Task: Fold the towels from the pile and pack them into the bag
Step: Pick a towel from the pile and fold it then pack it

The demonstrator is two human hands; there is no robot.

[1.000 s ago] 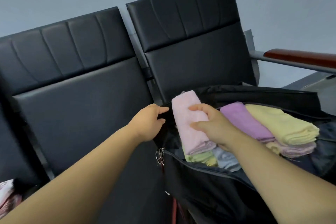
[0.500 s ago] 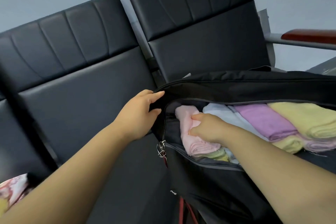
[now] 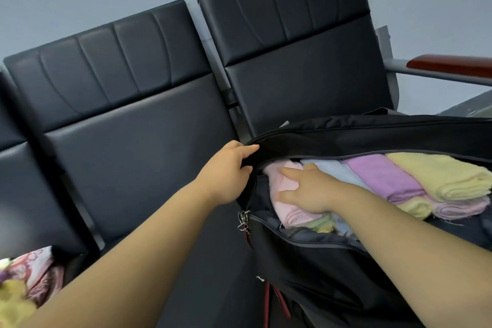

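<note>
Finding: your left hand (image 3: 226,173) has its fingers curled round the upper edge of the black fabric bag (image 3: 332,269) and holds the opening up. Your right hand (image 3: 308,192) lies flat, fingers straight and spread, pressing on the folded pale pink towel (image 3: 292,214); it grips nothing.

Location: the pink towel sits inside the bag at its left end, on top of lower folded layers. Just beside it are the folded pale blue towel (image 3: 330,172), the folded purple towel (image 3: 383,178) and the folded yellow towel (image 3: 436,176). The loose pile of patterned towels (image 3: 32,271) lies well apart at lower left, on the black padded seats (image 3: 138,157).

Handling, as judged: the towels are light, soft and limp, with a napped surface that should not slip. A fold will likely spring open if lifted by one corner. Take hold across the middle of the fold, thumb under and fingers over, or press with a flat palm as you do now. The bag wall is equally soft and will likely sag shut if you release its edge, so grip it at the rim near the zip.
</note>
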